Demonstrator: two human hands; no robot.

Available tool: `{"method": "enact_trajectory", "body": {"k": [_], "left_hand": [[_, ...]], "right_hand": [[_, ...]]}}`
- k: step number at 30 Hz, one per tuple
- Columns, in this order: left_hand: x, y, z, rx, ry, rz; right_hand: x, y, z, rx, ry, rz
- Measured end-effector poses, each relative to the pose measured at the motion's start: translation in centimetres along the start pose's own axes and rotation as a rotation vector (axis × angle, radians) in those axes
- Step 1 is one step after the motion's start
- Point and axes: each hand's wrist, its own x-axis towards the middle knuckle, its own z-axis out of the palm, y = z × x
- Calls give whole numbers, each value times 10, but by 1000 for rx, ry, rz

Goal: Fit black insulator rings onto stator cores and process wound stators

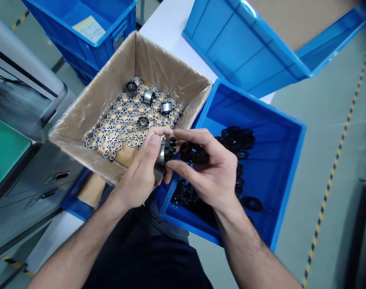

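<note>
My left hand (143, 168) is closed round a metal bearing (165, 150), a silver ring with black parts on its face. Right beside it, my right hand (211, 170) pinches a black plastic ring (192, 153) and holds it against the bearing's face. Both hands hover above the gap between a cardboard box (95, 108) and a blue bin (279, 168). The box is lined with clear plastic and holds several rows of silver bearings (125, 124), a few with black rings on them. In the blue bin lie several loose black rings (240, 138).
A second blue bin (231, 44) with a brown cardboard sheet stands at the back right on a white table (167, 24). Another blue crate (89, 28) with a paper label sits at the back left. A grey machine cabinet (26, 120) is on the left. Yellow-black floor tape (333, 172) runs on the right.
</note>
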Motion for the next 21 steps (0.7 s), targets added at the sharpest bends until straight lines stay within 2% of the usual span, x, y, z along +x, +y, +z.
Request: {"method": "enact_trajectory", "body": {"k": [6, 11, 17, 21], "left_hand": [[-3, 7, 1, -129, 16, -26], [-6, 6, -2, -95, -2, -44], [-6, 6, -3, -99, 25, -49], [-7, 9, -2, -93, 13, -67]], "right_hand": [[1, 0, 2, 39, -14, 38], [-1, 1, 8, -13, 43, 5], [0, 0, 3, 23, -37, -24], [-1, 1, 0, 8, -45, -35]]}}
